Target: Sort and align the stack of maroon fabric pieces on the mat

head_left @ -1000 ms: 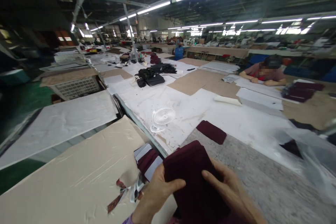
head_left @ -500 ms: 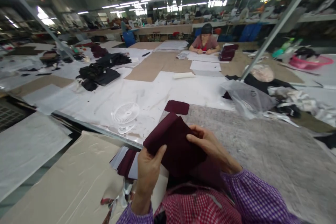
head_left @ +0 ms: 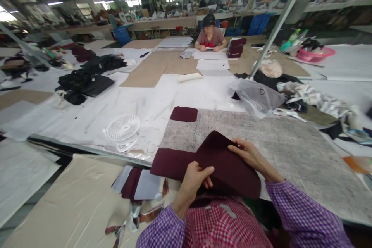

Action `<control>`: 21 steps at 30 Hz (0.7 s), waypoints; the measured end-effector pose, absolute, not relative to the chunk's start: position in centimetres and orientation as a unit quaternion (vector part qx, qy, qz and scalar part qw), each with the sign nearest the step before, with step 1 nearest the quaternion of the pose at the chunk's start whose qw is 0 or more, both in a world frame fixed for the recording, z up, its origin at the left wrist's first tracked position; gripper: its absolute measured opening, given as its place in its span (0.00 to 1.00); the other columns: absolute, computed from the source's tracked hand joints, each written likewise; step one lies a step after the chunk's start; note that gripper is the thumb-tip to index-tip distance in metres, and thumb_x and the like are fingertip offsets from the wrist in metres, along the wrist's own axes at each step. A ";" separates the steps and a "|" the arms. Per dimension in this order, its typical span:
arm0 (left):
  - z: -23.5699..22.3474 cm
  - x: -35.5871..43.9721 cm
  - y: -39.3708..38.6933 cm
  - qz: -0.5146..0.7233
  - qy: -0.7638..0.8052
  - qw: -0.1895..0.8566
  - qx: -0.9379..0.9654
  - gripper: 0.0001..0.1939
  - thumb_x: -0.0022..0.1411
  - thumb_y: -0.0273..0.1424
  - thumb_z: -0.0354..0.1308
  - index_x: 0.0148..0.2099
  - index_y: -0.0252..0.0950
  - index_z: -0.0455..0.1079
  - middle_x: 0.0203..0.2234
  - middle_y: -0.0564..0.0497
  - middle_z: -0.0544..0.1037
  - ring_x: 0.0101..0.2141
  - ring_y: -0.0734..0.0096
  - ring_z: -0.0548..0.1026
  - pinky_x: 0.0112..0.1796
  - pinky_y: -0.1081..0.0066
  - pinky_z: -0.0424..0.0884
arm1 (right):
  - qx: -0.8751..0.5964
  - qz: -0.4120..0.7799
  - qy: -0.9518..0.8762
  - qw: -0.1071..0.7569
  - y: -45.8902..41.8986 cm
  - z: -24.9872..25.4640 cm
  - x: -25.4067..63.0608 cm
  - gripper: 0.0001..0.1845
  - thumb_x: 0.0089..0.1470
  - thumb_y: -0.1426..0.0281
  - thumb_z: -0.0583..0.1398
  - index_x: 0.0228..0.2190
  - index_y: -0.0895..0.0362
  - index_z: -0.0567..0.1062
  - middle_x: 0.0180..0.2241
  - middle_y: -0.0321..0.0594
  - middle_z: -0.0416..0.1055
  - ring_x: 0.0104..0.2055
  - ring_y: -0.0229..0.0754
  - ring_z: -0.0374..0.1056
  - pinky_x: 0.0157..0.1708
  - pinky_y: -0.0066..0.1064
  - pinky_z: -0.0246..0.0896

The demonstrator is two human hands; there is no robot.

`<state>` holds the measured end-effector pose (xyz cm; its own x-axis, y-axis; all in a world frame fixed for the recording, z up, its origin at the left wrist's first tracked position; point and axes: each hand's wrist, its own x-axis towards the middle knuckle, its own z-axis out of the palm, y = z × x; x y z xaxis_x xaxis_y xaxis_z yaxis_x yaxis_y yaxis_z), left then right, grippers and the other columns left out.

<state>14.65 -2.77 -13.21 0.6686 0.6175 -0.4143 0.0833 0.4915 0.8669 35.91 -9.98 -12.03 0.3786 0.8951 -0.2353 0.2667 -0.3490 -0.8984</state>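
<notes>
My right hand [head_left: 250, 157] pinches the far right edge of a dark maroon fabric piece [head_left: 232, 174], thumb on top and fingers partly hidden behind it. Over the left part of that fabric is my left hand [head_left: 196, 180], its thumb stretched out and its fingers loosely bent, apart from the thumb. Another maroon fabric panel [head_left: 171, 162] extends left from under the held one, near the table's front edge. Farther up, a small maroon piece [head_left: 184, 114] lies flat at the corner of the grey patterned board [head_left: 290, 155].
A white fan [head_left: 123, 127] lies left on the white-covered table. Maroon and pale-blue pieces [head_left: 148, 184] rest on a beige surface close to my left forearm. A clear plastic bag [head_left: 258, 97] and a metal pole [head_left: 279, 27] are at right. A co-worker [head_left: 210, 37] sits across.
The view has turned right. The held fabric has spread out lower and to the right, and a second panel shows at its left. My left hand has moved rightward and its grip has loosened.
</notes>
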 end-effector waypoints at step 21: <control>-24.4 15.0 -3.3 0.047 0.198 0.452 0.869 0.11 0.63 0.25 0.52 0.47 0.34 0.69 0.50 0.45 0.73 0.53 0.61 0.68 0.53 0.52 0.64 | -0.775 0.366 -0.515 0.034 -14.3 -22.2 41.4 0.13 0.58 0.62 0.57 0.39 0.59 0.73 0.37 0.39 0.73 0.38 0.41 0.70 0.41 0.41 0.65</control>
